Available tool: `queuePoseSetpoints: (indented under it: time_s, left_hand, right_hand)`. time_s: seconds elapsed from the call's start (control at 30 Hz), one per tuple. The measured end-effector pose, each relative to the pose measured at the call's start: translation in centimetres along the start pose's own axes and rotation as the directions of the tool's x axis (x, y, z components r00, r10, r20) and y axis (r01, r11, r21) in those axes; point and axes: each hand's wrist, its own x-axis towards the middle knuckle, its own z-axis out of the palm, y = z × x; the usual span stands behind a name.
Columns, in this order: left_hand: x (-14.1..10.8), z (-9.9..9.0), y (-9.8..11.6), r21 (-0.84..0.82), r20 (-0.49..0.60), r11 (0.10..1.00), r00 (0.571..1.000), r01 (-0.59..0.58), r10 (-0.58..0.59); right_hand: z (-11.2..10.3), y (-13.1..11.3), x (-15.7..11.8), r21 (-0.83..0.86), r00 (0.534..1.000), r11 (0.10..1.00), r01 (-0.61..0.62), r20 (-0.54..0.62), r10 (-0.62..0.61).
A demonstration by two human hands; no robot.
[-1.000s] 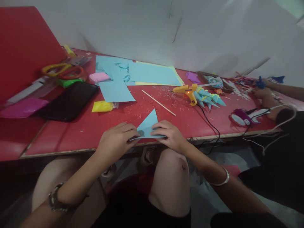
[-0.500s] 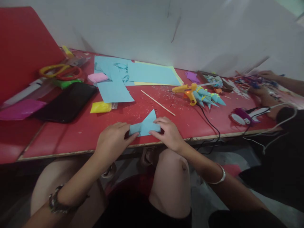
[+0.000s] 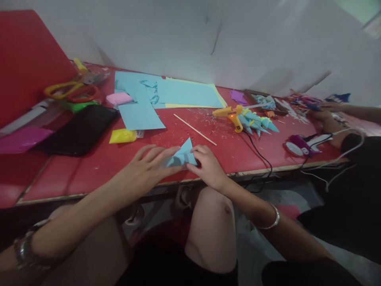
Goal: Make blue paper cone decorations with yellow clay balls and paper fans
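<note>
A small piece of folded blue paper (image 3: 187,147) with a pointed top is at the table's front edge, between my two hands. My left hand (image 3: 149,163) reaches over the paper's left part, its index finger above and thumb below, hiding much of that side. My right hand (image 3: 206,165) pinches the right end between thumb and fingers. Just behind the paper lies a thin wooden stick (image 3: 195,129). To the left of it is a yellow packet (image 3: 122,136).
Blue sheets (image 3: 187,92) lie along the wall. A black phone (image 3: 80,129) and scissors (image 3: 81,93) are at left. At right are a yellow glue gun (image 3: 230,116) with a cord, blue paper cones (image 3: 257,122), a purple device (image 3: 306,145) and another person's hands (image 3: 323,113).
My left hand has moved right, from the paper's left end to over its left part. My right hand keeps its pinch. The whole view has shifted slightly.
</note>
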Motion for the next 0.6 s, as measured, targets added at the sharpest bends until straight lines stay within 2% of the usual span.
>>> queuePoseSetpoints:
  time_s: [0.1, 0.27, 0.37, 0.5, 0.6]
  left_hand:
    - [0.3, -0.3, 0.1, 0.0, 0.065, 0.997, 0.995, -0.075, 0.075]
    - [-0.8, -0.3, -0.3, -0.04, 0.174, 0.999, 0.984, -0.023, 0.029]
    - [-2.3, -0.5, -1.0, -0.073, 0.157, 0.997, 0.988, 0.019, -0.007]
    - [-3.8, -1.2, -1.8, -0.085, 0.139, 0.996, 0.99, -0.003, 0.015]
    - [-4.1, -1.2, -1.9, -0.063, 0.162, 0.998, 0.986, -0.017, 0.027]
  right_hand:
    - [0.0, 0.0, 0.0, -0.015, 1.0, 1.0, 0.005, 0.0, -0.005]
    - [0.0, 0.1, 0.0, -0.026, 1.0, 1.0, 0.012, 0.009, -0.011]
    - [0.2, 0.2, 0.0, -0.049, 1.0, 0.999, 0.016, -0.007, -0.016]
    - [0.3, 0.0, -0.4, -0.11, 0.998, 0.994, -0.005, -0.058, -0.001]
    - [0.2, -0.6, -0.9, -0.234, 0.984, 0.966, 0.106, -0.117, -0.137]
